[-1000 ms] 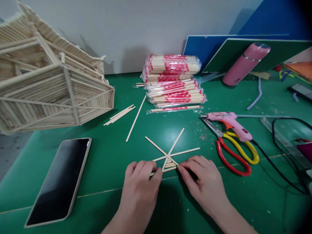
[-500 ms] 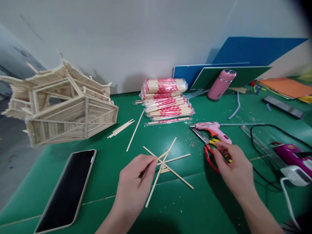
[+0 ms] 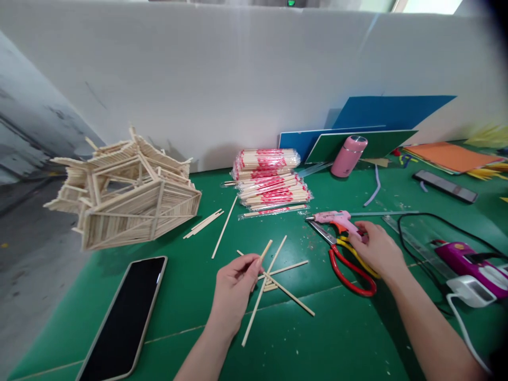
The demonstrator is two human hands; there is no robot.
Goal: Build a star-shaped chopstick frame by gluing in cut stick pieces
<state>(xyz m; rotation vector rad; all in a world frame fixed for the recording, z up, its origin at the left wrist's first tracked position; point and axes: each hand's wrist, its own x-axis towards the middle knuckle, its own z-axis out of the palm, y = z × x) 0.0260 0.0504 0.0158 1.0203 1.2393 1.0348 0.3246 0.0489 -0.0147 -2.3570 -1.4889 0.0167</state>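
In the head view, two hands stand well apart over one green counter (image 3: 329,349). The left hand (image 3: 238,280) pinches one short stick (image 3: 266,249) above three long crossed sticks (image 3: 291,297), near the middle; shorter pieces lie among them, too overlapped to count. The right hand (image 3: 379,248) reaches over the handle of one pink glue gun (image 3: 335,216); how tightly it grips, I cannot tell. One pair of scissors (image 3: 324,233) lies just beside. Farther off are wrapped chopsticks (image 3: 273,185), their red print too small to read, and one pink thermos (image 3: 349,157) with an unreadable mark. At left sit one stick-built model (image 3: 123,227) and, nearer, one smartphone (image 3: 123,317).
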